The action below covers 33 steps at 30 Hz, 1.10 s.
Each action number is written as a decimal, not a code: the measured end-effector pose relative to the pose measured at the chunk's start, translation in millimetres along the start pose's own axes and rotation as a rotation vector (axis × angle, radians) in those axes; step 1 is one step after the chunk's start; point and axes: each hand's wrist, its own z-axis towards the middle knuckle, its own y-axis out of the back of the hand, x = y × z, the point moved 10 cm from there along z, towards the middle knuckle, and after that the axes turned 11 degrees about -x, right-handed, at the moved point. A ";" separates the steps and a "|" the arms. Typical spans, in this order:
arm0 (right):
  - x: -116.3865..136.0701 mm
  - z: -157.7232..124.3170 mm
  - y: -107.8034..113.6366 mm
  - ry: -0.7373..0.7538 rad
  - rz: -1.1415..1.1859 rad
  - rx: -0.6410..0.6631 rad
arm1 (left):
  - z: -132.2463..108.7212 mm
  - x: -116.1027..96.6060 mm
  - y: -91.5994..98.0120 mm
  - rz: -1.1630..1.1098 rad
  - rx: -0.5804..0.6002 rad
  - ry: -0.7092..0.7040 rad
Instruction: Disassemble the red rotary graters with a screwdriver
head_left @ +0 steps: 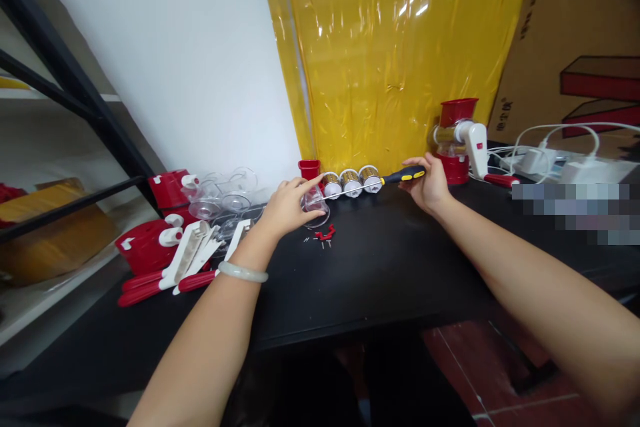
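My right hand [429, 183] grips a screwdriver [406, 175] by its black and yellow handle. The long thin shaft points left, toward my left hand [293, 207]. Thumb and fingers of that left hand are curved around a clear plastic housing [315, 197], which they partly hide. A red hopper [309, 168] stands right behind the housing. To its right, three drum graters [351, 183] with white rims sit in a row behind the shaft. Small red plastic pieces [326, 233] and several screws [323, 245] lie on the black table in front.
At left are red grater bases [146, 245], clear housings [220, 195] and white crank handles [190, 250] with red grips. An assembled rotary grater [456, 147] stands at right, beside white cables and adapters [540, 159]. Yellow plastic sheeting [400, 67] hangs behind the table [350, 293].
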 end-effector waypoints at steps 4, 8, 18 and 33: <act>3.7 7.0 7.4 0.132 -0.228 -0.065 | 0.5 -1.3 1.1 0.000 -0.006 -0.005; 2.4 4.9 1.8 0.086 -0.102 -0.050 | 0.5 0.0 1.1 0.001 -0.004 0.011; -9.0 1.7 -0.8 -0.036 0.001 -0.010 | 0.2 -4.5 1.7 0.016 -0.004 -0.004; -10.0 1.5 0.7 -0.100 0.137 -0.019 | -0.2 -6.4 1.4 -0.028 -0.021 0.003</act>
